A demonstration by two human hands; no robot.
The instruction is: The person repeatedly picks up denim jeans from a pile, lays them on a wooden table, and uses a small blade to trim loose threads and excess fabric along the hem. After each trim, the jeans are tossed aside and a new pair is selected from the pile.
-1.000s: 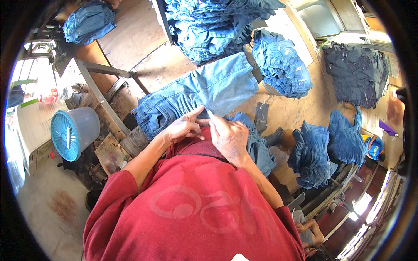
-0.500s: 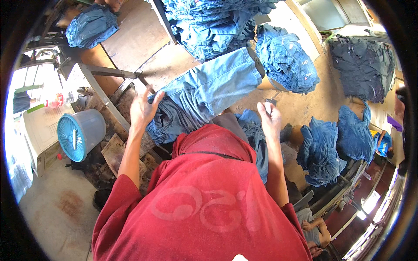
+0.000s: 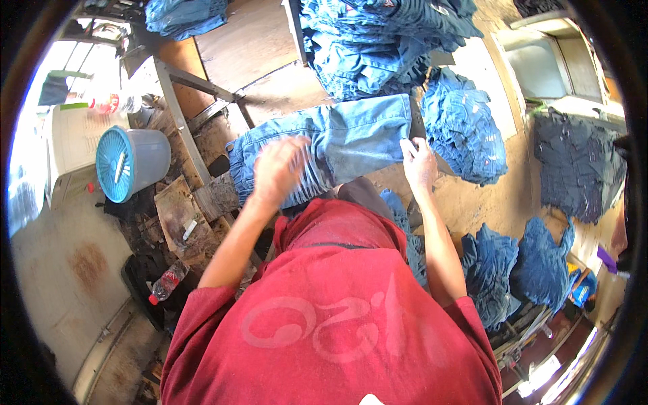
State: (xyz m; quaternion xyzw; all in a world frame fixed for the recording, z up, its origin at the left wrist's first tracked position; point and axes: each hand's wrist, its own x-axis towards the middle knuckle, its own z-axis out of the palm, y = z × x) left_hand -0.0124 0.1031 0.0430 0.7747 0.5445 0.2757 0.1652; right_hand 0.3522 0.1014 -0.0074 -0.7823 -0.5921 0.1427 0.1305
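Note:
A pair of folded blue denim trousers [image 3: 364, 131] lies stretched out in front of me, its waist end gathered on the left and a leg end on the right. Over the gathered part is my left hand [image 3: 280, 172], its fingers smeared by motion, so their grip does not show. At the lower corner of the leg end, my right hand [image 3: 420, 162] is closed, its fingertips pinching the denim edge.
Beyond the trousers rises a tall stack of denim [image 3: 378, 54], with another denim pile [image 3: 466, 128] to its right. Dark garments [image 3: 577, 165] lie far right. On the left stand a metal frame [image 3: 179, 121] and a blue-lidded bucket [image 3: 145, 158]. A plastic bottle [image 3: 169, 282] lies lower left.
My left hand has moved right, from the trousers' left end onto the fabric. My right hand has come up to the leg end. The trousers now lie straighter, and the view has shifted.

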